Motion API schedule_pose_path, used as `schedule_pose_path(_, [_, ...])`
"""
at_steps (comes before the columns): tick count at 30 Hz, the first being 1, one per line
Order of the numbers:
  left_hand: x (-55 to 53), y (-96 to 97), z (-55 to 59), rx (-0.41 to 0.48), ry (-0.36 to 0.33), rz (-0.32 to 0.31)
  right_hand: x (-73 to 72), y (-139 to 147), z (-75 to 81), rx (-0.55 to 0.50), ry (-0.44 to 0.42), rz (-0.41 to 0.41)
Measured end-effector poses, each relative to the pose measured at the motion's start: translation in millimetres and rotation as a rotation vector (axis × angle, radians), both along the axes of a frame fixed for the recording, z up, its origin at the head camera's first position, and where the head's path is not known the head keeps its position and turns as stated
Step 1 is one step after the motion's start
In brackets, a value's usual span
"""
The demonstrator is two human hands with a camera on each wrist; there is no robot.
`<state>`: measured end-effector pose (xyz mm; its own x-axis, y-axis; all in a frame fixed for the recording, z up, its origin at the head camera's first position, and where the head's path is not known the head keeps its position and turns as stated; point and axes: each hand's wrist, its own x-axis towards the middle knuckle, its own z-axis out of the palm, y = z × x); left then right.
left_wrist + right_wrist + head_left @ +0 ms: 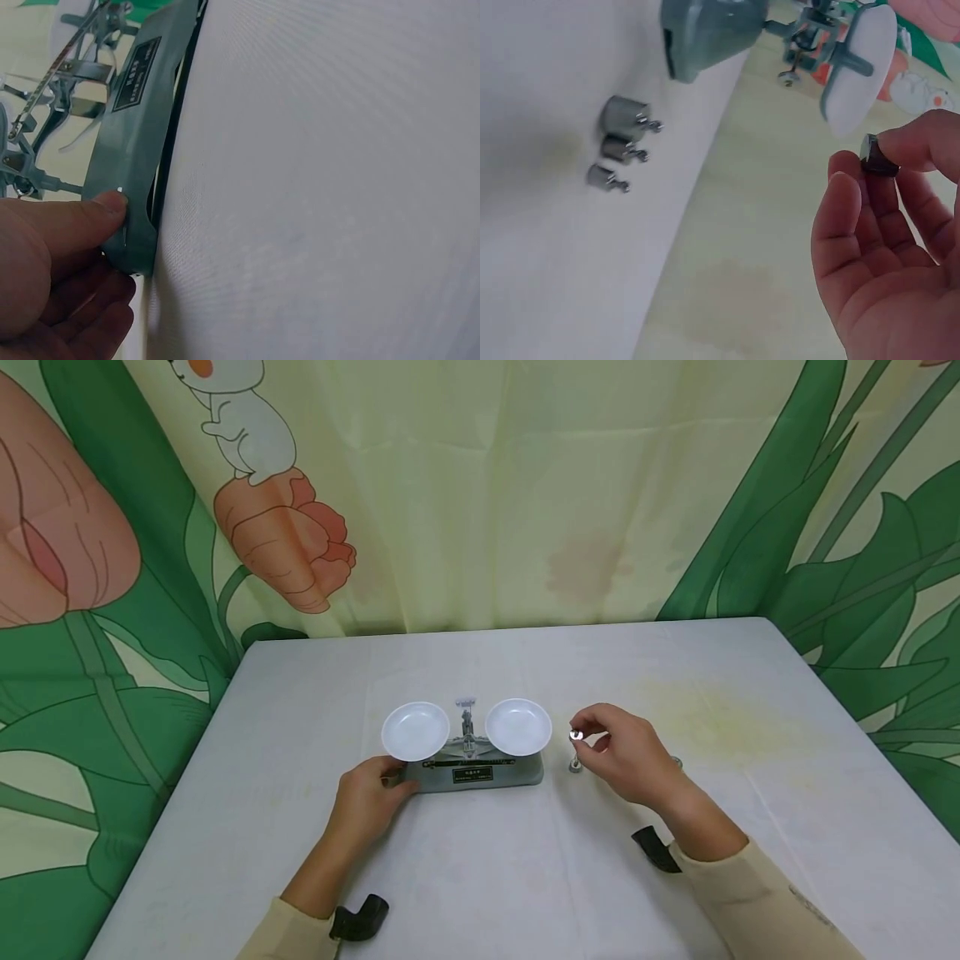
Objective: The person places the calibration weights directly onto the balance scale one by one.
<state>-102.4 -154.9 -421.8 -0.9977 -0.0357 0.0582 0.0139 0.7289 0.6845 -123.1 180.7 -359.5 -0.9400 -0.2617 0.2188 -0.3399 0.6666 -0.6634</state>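
A grey-green balance scale (pixel 510 773) stands upright on the table, its left white pan (pixel 416 732) and right white pan (pixel 518 727) both bare. My left hand (pixel 367 797) grips the left end of the base; in the left wrist view its thumb (pixel 109 207) lies on the front face and the fingers curl behind. To the right of the scale, my right hand (pixel 626 756) pinches a small shiny metal weight (pixel 877 156) between thumb and fingertips, raised above the tabletop. The fingers partly cover that weight.
In the right wrist view a large metal weight (pixel 624 118), a medium weight (pixel 622 148) and a small weight (pixel 607 178) stand in a row on the white-covered table (pixel 300 860). Behind the table hangs a printed curtain (pixel 487 527).
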Motion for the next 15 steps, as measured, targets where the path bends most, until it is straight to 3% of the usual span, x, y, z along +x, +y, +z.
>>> schedule_pose_path(15, [0.0, 0.0, 0.0, -0.004, 0.003, 0.001, -21.1, -35, 13.9, 0.056, 0.048, 0.066])
